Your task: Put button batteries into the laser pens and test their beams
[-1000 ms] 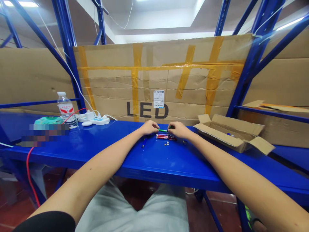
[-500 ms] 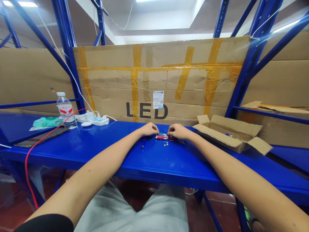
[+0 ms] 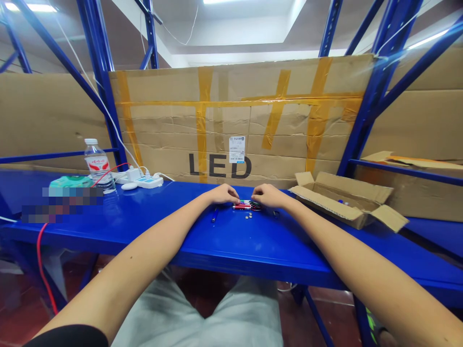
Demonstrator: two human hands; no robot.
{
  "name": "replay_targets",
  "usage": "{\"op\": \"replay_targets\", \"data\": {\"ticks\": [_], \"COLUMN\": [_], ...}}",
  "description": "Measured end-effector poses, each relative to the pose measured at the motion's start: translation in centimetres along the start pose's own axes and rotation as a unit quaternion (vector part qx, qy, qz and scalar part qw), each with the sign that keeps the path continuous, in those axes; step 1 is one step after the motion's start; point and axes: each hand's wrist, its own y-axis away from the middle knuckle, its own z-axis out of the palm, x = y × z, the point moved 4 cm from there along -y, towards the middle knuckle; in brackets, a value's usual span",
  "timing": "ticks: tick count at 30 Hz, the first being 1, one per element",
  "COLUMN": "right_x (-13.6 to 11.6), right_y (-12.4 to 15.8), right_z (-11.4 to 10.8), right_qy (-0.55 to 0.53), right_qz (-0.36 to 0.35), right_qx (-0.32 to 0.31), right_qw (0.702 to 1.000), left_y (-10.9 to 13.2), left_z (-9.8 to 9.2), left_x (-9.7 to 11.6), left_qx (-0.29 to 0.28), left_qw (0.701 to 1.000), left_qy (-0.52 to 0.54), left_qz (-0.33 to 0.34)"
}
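Both hands rest far out on the blue metal shelf [image 3: 152, 226]. My left hand [image 3: 223, 193] and my right hand [image 3: 268, 195] have their fingers curled, pinching the two ends of a thin green pen-like stick [image 3: 245, 201]. It lies on a small row of similar red and dark sticks [image 3: 243, 206] between the hands. Several small round silver buttons [image 3: 248, 217] lie just in front of the row. A single blue stick [image 3: 215, 213] lies to the left, below my left wrist.
An open cardboard box [image 3: 347, 197] stands at the right. A large taped carton marked LED [image 3: 238, 120] leans at the back. At the left are a water bottle [image 3: 97, 165], a white power strip [image 3: 144, 180], a red cable [image 3: 40, 250] and a green packet [image 3: 68, 181].
Both hands have lowered the green stick onto the row of sticks and moved slightly closer together. The camera has barely shifted.
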Motion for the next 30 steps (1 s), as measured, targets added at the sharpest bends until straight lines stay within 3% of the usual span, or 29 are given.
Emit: {"op": "replay_targets", "data": {"ticks": [7, 13, 18, 20, 23, 27, 30], "right_x": [0.0, 2.2, 4.5, 4.9, 4.9, 3.6, 1.3], "right_y": [0.0, -0.5, -0.4, -0.3, -0.1, 0.2, 0.7], "right_z": [-0.6, -1.0, -1.4, -1.5, -1.9, -2.8, -2.8], "right_qy": [0.014, 0.079, 0.127, 0.138, 0.153, 0.168, 0.122], "right_qz": [0.003, 0.043, 0.098, 0.112, 0.131, 0.114, 0.045], "right_qx": [0.021, 0.016, -0.005, -0.020, -0.030, -0.004, 0.002], "right_qw": [1.000, 0.996, 0.987, 0.984, 0.979, 0.979, 0.992], "left_y": [0.0, 0.3, 1.5, 2.1, 3.0, 3.6, 3.7], "left_z": [-0.2, -2.3, -3.7, -4.0, -3.9, -2.8, -1.7], "left_x": [-0.1, -1.5, -2.6, -2.5, -1.9, -0.4, 0.3], "left_qx": [-0.009, 0.123, 0.137, 0.108, 0.007, -0.090, -0.135], "left_qw": [1.000, 0.990, 0.973, 0.970, 0.970, 0.976, 0.976], "left_qy": [-0.011, -0.067, -0.166, -0.180, -0.153, -0.098, -0.073], "left_qz": [-0.003, -0.017, -0.087, -0.123, -0.187, -0.172, -0.156]}}
